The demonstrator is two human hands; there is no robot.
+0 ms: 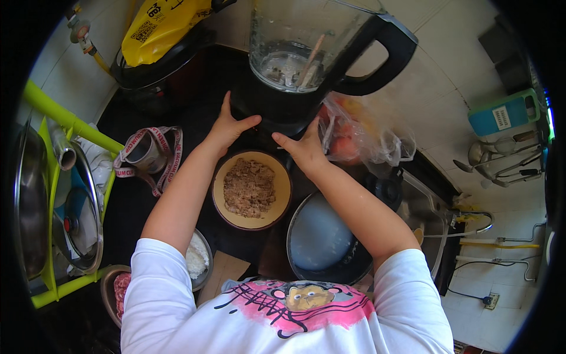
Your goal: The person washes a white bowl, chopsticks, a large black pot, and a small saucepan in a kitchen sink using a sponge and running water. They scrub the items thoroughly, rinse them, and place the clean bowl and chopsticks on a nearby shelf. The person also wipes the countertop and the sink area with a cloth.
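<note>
A blender stands at the far middle, with a clear jug (pixel 289 65), a black handle and a black base (pixel 274 112). My left hand (pixel 229 131) presses the base's left side, thumb stretched across its near edge. On the other side, my right hand (pixel 305 147) holds the base the same way, some fingers hidden behind it. Liquid drops and a thin stick-like thing show inside the jug. Just nearer than my hands, between my forearms, sits a cream bowl (pixel 253 224) of brown minced food (pixel 249 186).
A blue-grey pot (pixel 321 236) lies under my right forearm. A strap-wrapped metal cup (pixel 147 154), green rack (pixel 73 127), white rice (pixel 197 256) and raw meat (pixel 122 289) are left. A fruit bag (pixel 348 135) sits beside the blender; a yellow bag (pixel 156 32) tops a dark cooker (pixel 159 76).
</note>
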